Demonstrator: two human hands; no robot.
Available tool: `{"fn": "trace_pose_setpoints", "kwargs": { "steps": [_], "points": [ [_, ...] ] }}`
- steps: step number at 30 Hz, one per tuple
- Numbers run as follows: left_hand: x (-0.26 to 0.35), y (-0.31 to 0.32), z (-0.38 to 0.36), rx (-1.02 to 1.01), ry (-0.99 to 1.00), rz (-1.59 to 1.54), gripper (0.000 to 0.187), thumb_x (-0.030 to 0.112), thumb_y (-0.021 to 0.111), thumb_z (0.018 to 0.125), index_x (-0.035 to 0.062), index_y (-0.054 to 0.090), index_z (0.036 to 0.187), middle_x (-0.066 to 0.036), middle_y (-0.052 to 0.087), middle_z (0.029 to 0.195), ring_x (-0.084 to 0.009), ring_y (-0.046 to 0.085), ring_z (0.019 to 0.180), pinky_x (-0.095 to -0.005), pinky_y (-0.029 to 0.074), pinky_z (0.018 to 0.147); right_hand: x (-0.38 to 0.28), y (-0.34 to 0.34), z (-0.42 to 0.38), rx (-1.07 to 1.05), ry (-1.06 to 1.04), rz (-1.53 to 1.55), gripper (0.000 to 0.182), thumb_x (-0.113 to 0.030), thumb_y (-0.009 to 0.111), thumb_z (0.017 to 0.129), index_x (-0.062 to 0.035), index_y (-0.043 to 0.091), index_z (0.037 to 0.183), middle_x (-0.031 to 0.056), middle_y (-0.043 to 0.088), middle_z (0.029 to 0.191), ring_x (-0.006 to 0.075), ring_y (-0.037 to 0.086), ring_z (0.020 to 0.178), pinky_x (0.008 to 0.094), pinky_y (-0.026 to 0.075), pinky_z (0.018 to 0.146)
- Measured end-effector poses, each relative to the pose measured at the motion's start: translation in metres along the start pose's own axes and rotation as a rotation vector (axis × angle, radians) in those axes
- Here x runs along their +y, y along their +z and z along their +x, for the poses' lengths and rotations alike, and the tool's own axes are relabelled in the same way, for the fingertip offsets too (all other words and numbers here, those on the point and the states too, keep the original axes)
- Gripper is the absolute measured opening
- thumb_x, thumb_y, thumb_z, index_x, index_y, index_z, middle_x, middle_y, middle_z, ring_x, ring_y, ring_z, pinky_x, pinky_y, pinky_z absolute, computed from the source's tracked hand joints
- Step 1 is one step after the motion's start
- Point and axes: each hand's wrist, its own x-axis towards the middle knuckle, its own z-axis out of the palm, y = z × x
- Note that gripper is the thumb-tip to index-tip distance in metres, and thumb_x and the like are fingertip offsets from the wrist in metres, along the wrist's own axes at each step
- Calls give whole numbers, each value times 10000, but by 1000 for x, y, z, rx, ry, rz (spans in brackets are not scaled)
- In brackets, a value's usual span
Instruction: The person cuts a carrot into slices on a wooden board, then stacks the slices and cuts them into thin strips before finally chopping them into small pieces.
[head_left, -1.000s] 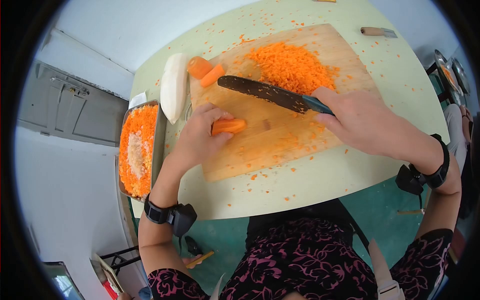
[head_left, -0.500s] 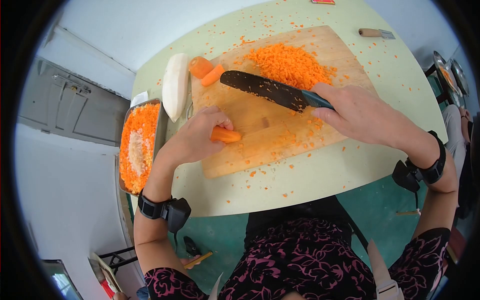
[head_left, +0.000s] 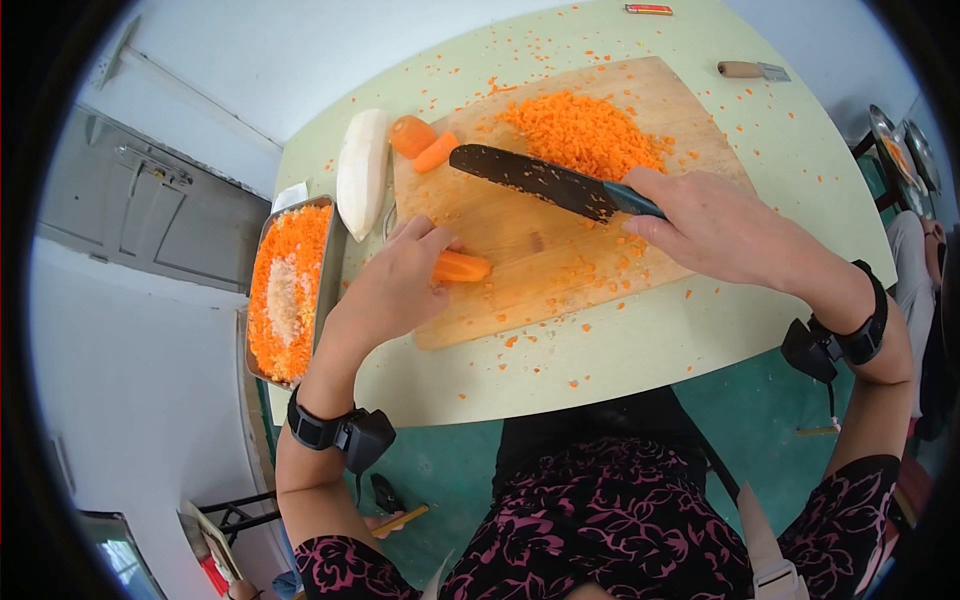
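Observation:
My left hand [head_left: 405, 275] is closed around a piece of carrot [head_left: 461, 267] on the near left part of the wooden cutting board [head_left: 500, 305]; part of the piece is hidden under my fingers. My right hand [head_left: 700, 220] grips the dark handle of a kitchen knife [head_left: 540, 183]. The broad blade, flecked with carrot bits, is held above the board with its tip toward the left. Behind the blade lies a heap of finely chopped carrot [head_left: 585, 130]. Two larger carrot pieces, one thick [head_left: 411, 136] and one slimmer [head_left: 436, 152], rest at the board's far left corner.
Left of the board lies a peeled white radish [head_left: 362, 175]. Beside it, a metal tray [head_left: 330, 255] holds chopped carrot with a pale heap in the middle. A wooden-handled scraper [head_left: 752, 70] and a small red packet [head_left: 648, 9] lie on the table's far side. Carrot crumbs are scattered around.
The view has shifted slightly, so the things on the left appear further right. My left hand still holds the carrot piece, and my right hand keeps the knife in nearly the same place.

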Motion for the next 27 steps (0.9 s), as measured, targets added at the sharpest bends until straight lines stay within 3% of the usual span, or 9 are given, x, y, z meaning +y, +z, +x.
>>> {"fn": "trace_pose_setpoints", "kwargs": {
  "steps": [2,5,8,16,22,25,27],
  "points": [
    [2,-1,2,-34,-58,9,370,-29,589,672,28,546,1035,-115,526,979,-282,551,931,-342,461,803,1,0,0,9,-11,-6,248,-220,512,916,28,491,919,222,582,711,401,583,721,488,436,656],
    [7,-5,11,-94,-127,-16,334,-36,577,662,21,540,989,-116,532,959,-288,549,925,-350,457,801,3,1,1,-26,11,-2,265,-238,509,917,-3,472,1035,219,558,725,404,555,737,476,411,654],
    [8,-5,19,-76,-92,-36,312,-41,571,658,16,536,962,-117,538,952,-296,549,928,-357,456,798,1,-1,-1,-12,7,8,247,-222,512,916,25,498,924,212,591,727,388,587,729,481,437,662],
    [23,5,44,31,0,-68,306,-52,559,666,7,569,966,-125,539,956,-305,553,947,-361,462,803,3,0,-1,6,4,27,259,-229,501,916,29,511,938,211,594,739,383,587,733,473,444,671],
    [33,14,54,90,82,-125,371,-52,577,670,17,588,1034,-109,542,970,-249,564,908,-320,477,770,8,-1,-1,-2,73,94,281,-244,494,913,34,513,948,226,592,792,384,583,787,467,444,711],
    [22,-8,41,44,-21,-352,415,-43,606,678,16,581,1089,-92,544,1021,-204,555,888,-286,475,745,10,-2,-4,-8,101,112,292,-255,492,914,33,511,955,225,588,838,377,574,833,461,438,735],
    [12,-19,31,28,-59,-234,438,-33,629,682,15,573,1114,-82,541,1057,-188,549,887,-270,471,740,9,-3,-3,-23,121,123,297,-260,491,915,33,510,960,222,584,854,373,568,850,458,435,746]
  ]
}}
